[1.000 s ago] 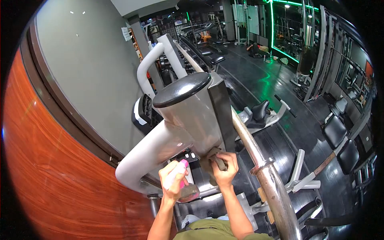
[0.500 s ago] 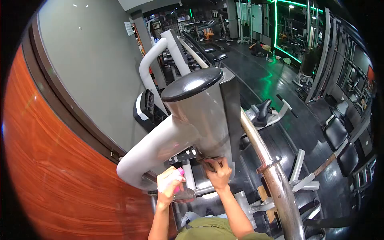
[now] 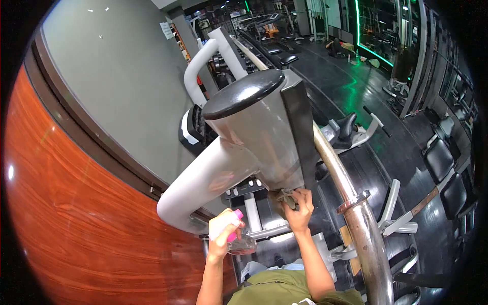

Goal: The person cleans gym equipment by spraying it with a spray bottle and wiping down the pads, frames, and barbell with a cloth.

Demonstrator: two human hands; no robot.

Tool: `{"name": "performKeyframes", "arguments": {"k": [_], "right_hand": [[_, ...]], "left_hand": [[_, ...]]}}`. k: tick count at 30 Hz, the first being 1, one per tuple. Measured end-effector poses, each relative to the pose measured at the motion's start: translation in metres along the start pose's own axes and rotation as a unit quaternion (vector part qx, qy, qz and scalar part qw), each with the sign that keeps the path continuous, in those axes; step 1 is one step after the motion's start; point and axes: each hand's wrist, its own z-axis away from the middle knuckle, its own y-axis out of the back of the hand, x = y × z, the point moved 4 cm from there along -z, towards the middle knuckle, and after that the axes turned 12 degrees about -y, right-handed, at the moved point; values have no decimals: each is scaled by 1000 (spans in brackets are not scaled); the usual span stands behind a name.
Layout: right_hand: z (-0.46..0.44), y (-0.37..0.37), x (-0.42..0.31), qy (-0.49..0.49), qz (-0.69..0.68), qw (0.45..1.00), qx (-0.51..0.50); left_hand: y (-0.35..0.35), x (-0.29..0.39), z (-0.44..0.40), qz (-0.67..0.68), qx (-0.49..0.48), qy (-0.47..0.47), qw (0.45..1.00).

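Observation:
My left hand (image 3: 223, 231) is closed around a spray bottle (image 3: 242, 246) with a pink-and-white head and a clear body. In my right hand (image 3: 300, 211) is a crumpled greyish cloth (image 3: 287, 196), pinched against the lower end of a thick silver machine post (image 3: 264, 145). A glossy black cap (image 3: 244, 95) covers the top of this post. From its left side a fat pale tube (image 3: 206, 180) curves down toward the wall. The hand hides part of the cloth.
Right of the post runs a long metal bar (image 3: 356, 229) with a collar. A wood-panelled surface (image 3: 91, 203) stands close on the left. Black-padded benches (image 3: 438, 158) and other gym machines lie to the right, on dark flooring.
The view has shifted, so the machine and both hands sit differently in it. My right hand keeps the cloth at the post's lower end, and more of the cloth shows. The bottle stays in my left.

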Motion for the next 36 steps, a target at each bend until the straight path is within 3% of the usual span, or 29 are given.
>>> {"name": "performKeyframes", "arguments": {"k": [8,12,17,20,22,25,30,32,36], "right_hand": [[-59,10,-84,37,-68,996,48],[-44,6,-51,41,-99,991,75],[-14,9,7,-70,-92,992,59],[-30,17,-23,-72,-86,992,55],[-44,21,-46,-65,-77,993,58],[-60,23,-75,19,-72,996,43],[-28,13,-9,0,-79,996,28],[-3,9,27,-63,-78,994,49],[6,8,38,-92,-70,991,61]], "left_hand": [[-13,-11,-3,-42,-64,9,997],[-15,-9,-7,-13,-49,42,998],[-13,-14,-7,-18,-30,36,999],[-13,-18,-2,-9,-26,57,998],[-14,-23,1,7,-27,75,997],[-14,-24,2,-26,-50,55,997],[-17,-24,5,-11,-39,59,997],[-18,-25,6,-16,-42,58,997],[-22,-27,11,2,-40,71,997]]}}
